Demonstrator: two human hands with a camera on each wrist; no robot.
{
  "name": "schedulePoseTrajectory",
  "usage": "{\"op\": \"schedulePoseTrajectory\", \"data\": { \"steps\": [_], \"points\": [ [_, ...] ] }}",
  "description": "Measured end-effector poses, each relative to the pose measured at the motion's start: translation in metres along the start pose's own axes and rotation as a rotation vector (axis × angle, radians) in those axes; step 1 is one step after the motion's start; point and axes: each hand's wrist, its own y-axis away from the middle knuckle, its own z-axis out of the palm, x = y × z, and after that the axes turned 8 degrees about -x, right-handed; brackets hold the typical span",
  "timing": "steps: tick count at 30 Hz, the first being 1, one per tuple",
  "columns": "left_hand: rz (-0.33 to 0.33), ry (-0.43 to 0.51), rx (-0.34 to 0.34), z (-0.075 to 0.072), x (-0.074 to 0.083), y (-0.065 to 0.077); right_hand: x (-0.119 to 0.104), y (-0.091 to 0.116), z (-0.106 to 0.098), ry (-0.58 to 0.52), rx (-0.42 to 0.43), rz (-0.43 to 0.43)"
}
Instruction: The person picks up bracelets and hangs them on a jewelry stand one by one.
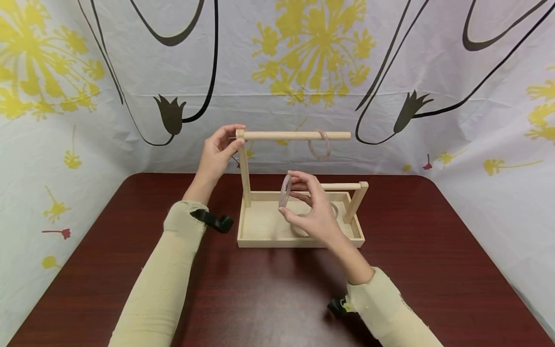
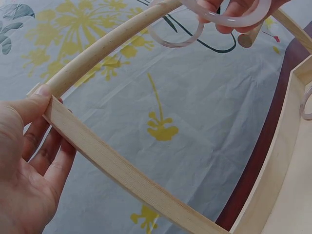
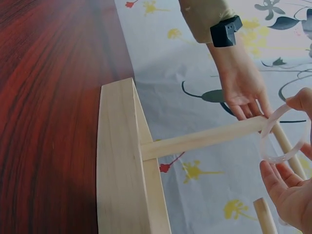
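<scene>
My left hand grips the top corner of a wooden bangle stand, where the tall post meets the upper bar; the left wrist view shows the thumb over that joint. Between the thumb and fingertips of my right hand is a pale, translucent bangle, held upright in front of the stand and apart from the upper bar. Another pinkish bangle hangs near that bar's free right end. Behind the right hand, more bangles show in the stand's tray, partly hidden.
The stand's shallow wooden tray sits on a dark red table. At its right, a short post carries a lower bar, partly covered by the right hand. A patterned cloth hangs behind the table.
</scene>
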Motion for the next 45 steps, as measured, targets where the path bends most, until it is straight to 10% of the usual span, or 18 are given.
{"op": "schedulePoseTrajectory", "data": {
  "steps": [45],
  "points": [
    [-0.001, 0.015, -0.004, 0.0, 0.002, 0.001, 0.0, 0.005, -0.05, 0.032, 0.149, 0.029]
  ]
}}
